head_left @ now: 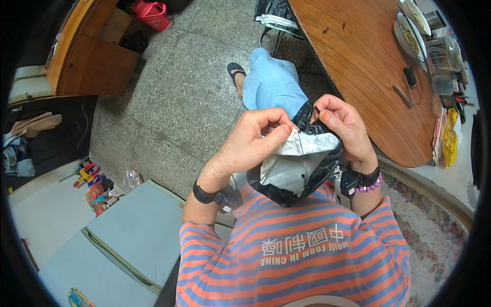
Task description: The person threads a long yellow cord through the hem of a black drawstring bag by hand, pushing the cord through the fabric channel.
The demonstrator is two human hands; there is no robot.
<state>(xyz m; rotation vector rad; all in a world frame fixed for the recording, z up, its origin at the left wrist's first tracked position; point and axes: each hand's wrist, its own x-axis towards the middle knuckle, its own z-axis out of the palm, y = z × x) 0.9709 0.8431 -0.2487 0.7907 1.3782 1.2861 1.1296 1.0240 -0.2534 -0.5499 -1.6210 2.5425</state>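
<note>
A glossy black fabric piece with a white lining [296, 169] lies over my lap, its opening facing up; I cannot tell whether it is a bag or part of a garment. My left hand [255, 138] pinches the white edge between thumb and forefinger. Close to those fingertips a thin dark line, like a pin or thread, crosses the white band [307, 143]. My right hand [345, 125] is closed at the far right edge of the black fabric, thumb against forefinger. A small dark strip [317, 109] sticks out at its fingertips. Both wrists wear black bands.
Light blue cloth covers my knee [273, 82]. A wooden table [358, 66] at the right bears a bowl [409, 38], jars and a yellow packet [450, 135]. Left are a wooden cabinet [97, 66] and a pale blue fridge-like box [133, 225]. A red jug [152, 15] stands far off.
</note>
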